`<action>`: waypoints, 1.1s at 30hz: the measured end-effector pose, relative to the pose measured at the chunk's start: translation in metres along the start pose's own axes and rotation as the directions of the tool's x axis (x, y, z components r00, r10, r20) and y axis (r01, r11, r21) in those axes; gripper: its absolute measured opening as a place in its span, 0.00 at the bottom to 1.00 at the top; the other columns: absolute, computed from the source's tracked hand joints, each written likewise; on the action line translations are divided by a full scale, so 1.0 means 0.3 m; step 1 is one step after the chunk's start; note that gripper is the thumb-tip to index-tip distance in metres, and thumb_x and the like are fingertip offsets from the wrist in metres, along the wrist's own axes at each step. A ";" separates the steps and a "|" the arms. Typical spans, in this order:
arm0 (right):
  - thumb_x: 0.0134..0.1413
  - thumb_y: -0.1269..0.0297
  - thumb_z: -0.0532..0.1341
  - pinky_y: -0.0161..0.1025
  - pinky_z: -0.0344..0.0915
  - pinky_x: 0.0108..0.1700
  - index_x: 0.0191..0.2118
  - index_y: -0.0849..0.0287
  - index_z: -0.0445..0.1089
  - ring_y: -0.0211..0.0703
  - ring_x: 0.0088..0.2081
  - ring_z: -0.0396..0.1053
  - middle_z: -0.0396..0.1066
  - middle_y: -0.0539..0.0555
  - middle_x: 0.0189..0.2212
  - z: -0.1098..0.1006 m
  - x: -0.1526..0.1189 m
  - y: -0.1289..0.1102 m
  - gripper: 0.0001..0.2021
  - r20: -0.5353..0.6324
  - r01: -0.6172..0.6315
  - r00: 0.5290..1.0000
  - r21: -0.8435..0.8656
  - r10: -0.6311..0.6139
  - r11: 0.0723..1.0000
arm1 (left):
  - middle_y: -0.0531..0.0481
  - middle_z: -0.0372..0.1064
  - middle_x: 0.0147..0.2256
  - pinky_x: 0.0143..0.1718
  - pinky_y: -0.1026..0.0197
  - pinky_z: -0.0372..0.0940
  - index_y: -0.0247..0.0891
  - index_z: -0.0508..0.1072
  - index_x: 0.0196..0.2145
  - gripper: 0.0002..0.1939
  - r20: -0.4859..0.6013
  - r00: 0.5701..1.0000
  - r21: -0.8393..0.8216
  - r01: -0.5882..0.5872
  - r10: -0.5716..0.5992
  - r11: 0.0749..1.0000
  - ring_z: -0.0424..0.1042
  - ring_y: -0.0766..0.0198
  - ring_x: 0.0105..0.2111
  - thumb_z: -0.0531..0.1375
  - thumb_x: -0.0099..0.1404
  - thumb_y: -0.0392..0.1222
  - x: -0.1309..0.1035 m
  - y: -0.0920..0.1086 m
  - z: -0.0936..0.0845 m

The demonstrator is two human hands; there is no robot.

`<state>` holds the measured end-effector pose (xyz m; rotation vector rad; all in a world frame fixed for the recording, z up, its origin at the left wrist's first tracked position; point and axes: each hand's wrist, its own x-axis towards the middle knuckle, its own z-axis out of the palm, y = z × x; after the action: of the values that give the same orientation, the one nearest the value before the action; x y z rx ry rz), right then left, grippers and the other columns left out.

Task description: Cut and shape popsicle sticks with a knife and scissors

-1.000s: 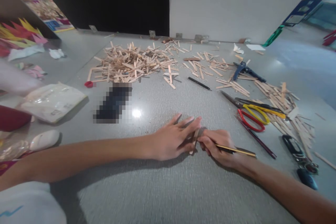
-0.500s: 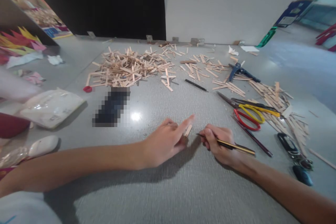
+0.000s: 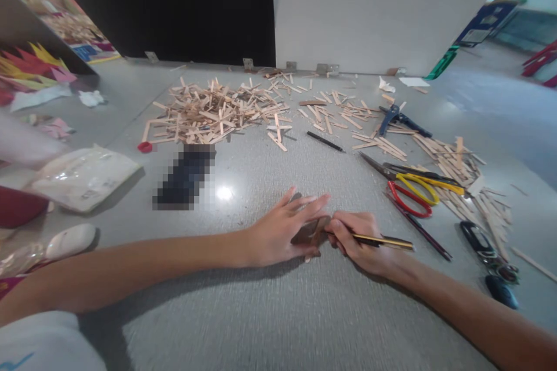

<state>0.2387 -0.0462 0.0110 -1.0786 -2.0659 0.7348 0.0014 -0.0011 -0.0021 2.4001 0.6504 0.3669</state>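
A short wooden stick point(image 3: 321, 228) lies on the grey table between my two hands, partly in shadow. My left hand point(image 3: 278, 232) is open beside it, fingers spread, with the thumb against the stick's lower end. Whether the index fingertip touches the stick's far end I cannot tell. In my right hand point(image 3: 357, 237) is a black-and-yellow pencil point(image 3: 385, 241), gripped low near its tip. The tip meets the stick's right side and is partly hidden by the fingers.
A heap of wooden sticks point(image 3: 217, 110) lies at the back, with more sticks point(image 3: 452, 156) on the right. Around these are a black pen point(image 3: 325, 141), blue pliers point(image 3: 402, 119), red-and-yellow-handled scissors point(image 3: 409, 197), keys point(image 3: 487, 249), a plastic packet point(image 3: 89, 177) and a blurred-out dark object point(image 3: 185, 177).
My left hand has spread its fingers and shifted slightly right. The stick has moved nearer my right hand, which has come left so that the pencil tip reaches the stick.
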 end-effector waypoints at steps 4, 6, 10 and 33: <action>0.81 0.61 0.52 0.34 0.58 0.24 0.29 0.54 0.66 0.34 0.19 0.63 0.68 0.44 0.20 -0.005 0.001 -0.001 0.22 0.048 -0.018 0.999 0.000 0.018 1.000 | 0.37 0.57 0.77 0.78 0.30 0.50 0.52 0.28 0.82 0.60 0.018 0.999 -0.050 0.033 -0.032 0.998 0.58 0.43 0.77 0.69 0.75 0.58 -0.005 -0.003 0.007; 0.79 0.62 0.52 0.34 0.58 0.25 0.29 0.54 0.66 0.34 0.19 0.64 0.69 0.44 0.21 -0.006 -0.001 0.002 0.21 0.056 -0.019 0.998 -0.001 0.019 1.000 | 0.36 0.57 0.77 0.77 0.31 0.54 0.50 0.30 0.82 0.59 0.022 0.999 -0.055 0.049 -0.048 0.997 0.57 0.42 0.77 0.68 0.75 0.60 -0.007 -0.005 0.008; 0.79 0.63 0.52 0.33 0.59 0.26 0.30 0.54 0.66 0.34 0.20 0.64 0.68 0.44 0.21 -0.005 -0.001 0.006 0.20 0.063 -0.015 0.998 0.002 0.015 1.000 | 0.36 0.59 0.76 0.76 0.33 0.55 0.47 0.34 0.83 0.57 0.034 0.997 -0.070 0.070 -0.068 0.995 0.56 0.42 0.78 0.67 0.75 0.62 -0.007 -0.005 0.006; 0.86 0.54 0.44 0.37 0.60 0.28 0.32 0.54 0.68 0.38 0.23 0.64 0.70 0.47 0.24 0.016 0.003 0.027 0.28 0.082 0.229 0.972 -0.099 -0.222 0.968 | 0.34 0.54 0.78 0.80 0.33 0.45 0.45 0.32 0.82 0.51 0.013 0.997 -0.028 -0.078 0.078 0.997 0.57 0.43 0.77 0.62 0.79 0.52 -0.002 -0.014 0.015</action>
<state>0.2383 -0.0421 0.0024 -0.8653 -2.2651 0.5602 0.0011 -0.0008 -0.0082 2.4048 0.5430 0.3890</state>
